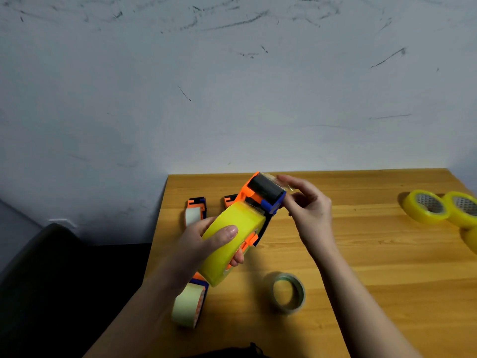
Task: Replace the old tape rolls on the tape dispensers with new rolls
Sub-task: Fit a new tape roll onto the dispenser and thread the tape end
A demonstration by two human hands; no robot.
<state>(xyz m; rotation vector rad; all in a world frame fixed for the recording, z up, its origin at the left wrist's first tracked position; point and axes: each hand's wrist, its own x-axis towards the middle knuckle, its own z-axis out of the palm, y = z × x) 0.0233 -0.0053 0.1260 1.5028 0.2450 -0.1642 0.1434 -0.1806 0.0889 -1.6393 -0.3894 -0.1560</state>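
An orange and blue tape dispenser (260, 195) is held up over the wooden table (361, 254), loaded with a full yellow tape roll (232, 244). My left hand (204, 251) grips that roll, thumb lying across its face. My right hand (307, 208) is at the dispenser's front end by the black roller, fingers pinching the clear tape end. A nearly used-up roll (289, 293) with a thin clear band lies flat on the table below my right forearm.
Other dispensers lie at the table's left: one with a pale roll (195, 213), one mostly hidden (230, 200), one near the front edge (189, 303). New yellow rolls (426, 206) sit at the right edge. A grey wall stands behind; dark floor lies left.
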